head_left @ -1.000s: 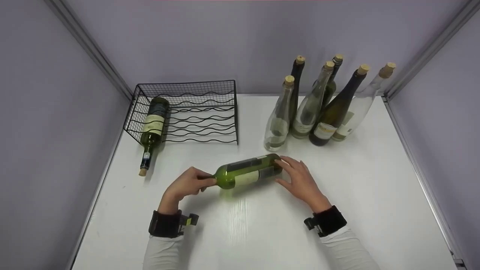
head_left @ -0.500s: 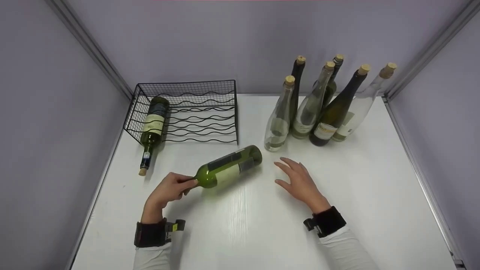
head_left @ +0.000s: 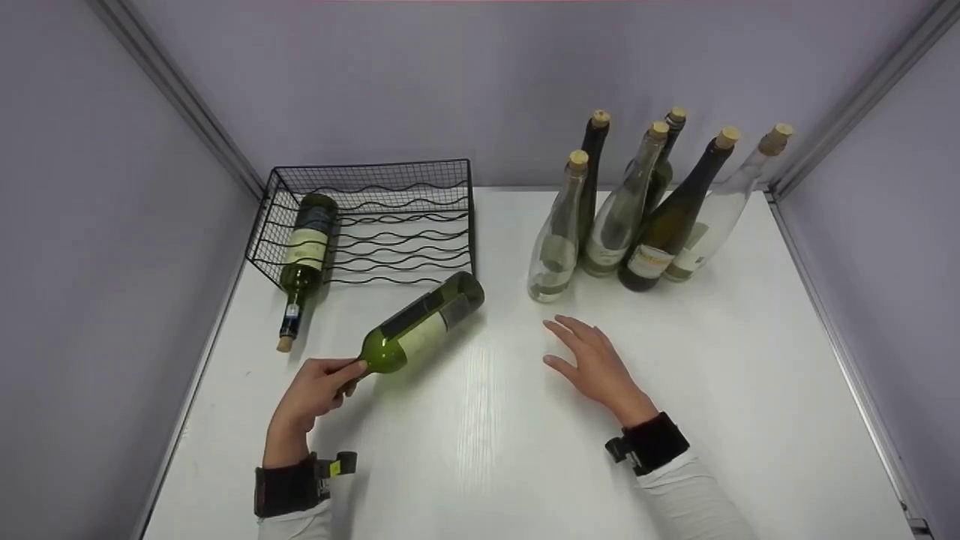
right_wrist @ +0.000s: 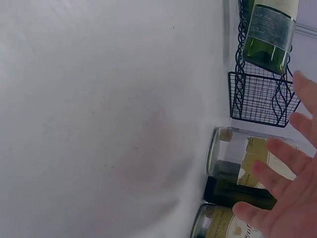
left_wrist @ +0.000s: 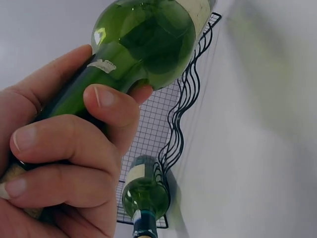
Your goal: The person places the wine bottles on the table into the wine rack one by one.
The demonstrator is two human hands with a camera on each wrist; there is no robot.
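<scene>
My left hand (head_left: 317,394) grips a green wine bottle (head_left: 420,324) by its neck. The bottle is tilted, its base toward the front right corner of the black wire wine rack (head_left: 397,259). In the left wrist view the fingers (left_wrist: 69,139) curl round the neck, and part of a cork shows beneath them. Another green bottle (head_left: 306,251) lies in the rack's left end, its corked neck sticking out in front. Apart from any bottle, my right hand (head_left: 600,371) has its fingers spread over the white table (head_left: 510,457).
Several corked bottles stand upright at the back right. A clear bottle (head_left: 555,247) is leftmost in front, and a dark one with a white label (head_left: 667,232) stands farther right. Grey walls (head_left: 495,82) enclose the table at the back and both sides.
The left hand has carried the bottle leftward and away from the right hand, swinging its base toward the rack. The right hand, which was at the bottle's base, has stayed nearly in place.
</scene>
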